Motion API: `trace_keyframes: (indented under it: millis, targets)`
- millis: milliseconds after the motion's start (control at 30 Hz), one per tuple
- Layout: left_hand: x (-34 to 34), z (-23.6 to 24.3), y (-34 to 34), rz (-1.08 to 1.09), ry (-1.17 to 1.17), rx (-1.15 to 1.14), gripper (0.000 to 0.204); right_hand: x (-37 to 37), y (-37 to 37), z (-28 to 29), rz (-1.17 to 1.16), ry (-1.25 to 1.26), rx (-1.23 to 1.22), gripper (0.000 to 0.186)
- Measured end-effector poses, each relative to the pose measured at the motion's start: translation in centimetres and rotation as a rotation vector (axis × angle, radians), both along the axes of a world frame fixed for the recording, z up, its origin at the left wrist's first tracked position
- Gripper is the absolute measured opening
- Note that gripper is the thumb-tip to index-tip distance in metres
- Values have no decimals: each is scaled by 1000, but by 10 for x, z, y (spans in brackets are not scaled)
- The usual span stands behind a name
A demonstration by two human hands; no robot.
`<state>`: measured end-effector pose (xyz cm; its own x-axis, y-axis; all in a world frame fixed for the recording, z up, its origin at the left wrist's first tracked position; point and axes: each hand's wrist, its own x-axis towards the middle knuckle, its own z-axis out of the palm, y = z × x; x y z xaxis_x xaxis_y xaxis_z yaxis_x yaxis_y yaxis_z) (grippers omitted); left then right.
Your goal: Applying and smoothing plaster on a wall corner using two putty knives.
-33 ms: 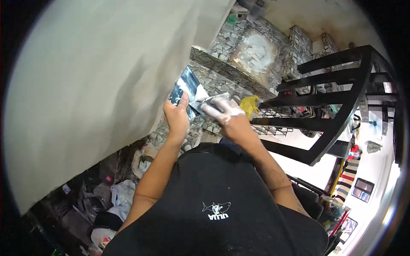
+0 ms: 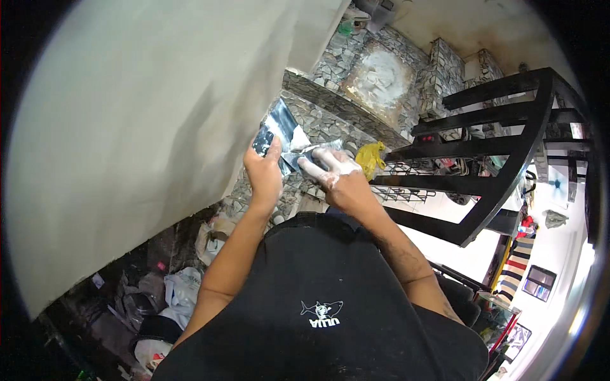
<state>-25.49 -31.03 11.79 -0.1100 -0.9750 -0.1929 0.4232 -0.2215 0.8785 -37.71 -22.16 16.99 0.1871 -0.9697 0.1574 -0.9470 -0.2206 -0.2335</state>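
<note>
Left hand [image 2: 262, 171] pinches the left blade [image 2: 277, 120]; right hand [image 2: 345, 183] clasps the right blade [image 2: 335, 145]. They seem to meet, probably supporting the paste [image 2: 298, 137].

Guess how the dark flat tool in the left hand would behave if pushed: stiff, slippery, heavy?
The dark flat tool is probably fairly stiff, since its edges look straight in the left hand. The white paste on it may make it slippery. One hand holding it up suggests it's fairly light.
</note>
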Motion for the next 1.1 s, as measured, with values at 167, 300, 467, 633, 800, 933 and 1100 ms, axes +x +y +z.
trace_keyframes:
  millis: [167,300,467,633,800,933,1100]
  targets:
    - [1,-8,-7,1,-74,-20,12,-16,-2,16,-11,-352,243,60]
    - [-1,6,-4,54,-49,1,10,-17,-19,30,-113,-240,125,59]
    - [-3,-18,-8,55,-66,32,10,-10,-14,-3,81,-80,-75,35]
    - [3,-28,-8,-37,-9,177,11,-30,-33,21,80,-198,202,41]
    - [-1,-28,-3,-28,9,179,9,-16,-30,3,56,-119,141,51]
    - [-4,-21,-7,-9,-65,225,8,-18,-24,-1,137,-56,187,55]
    - [2,-32,-18,-12,161,359,10,-47,-34,20,219,-262,416,44]
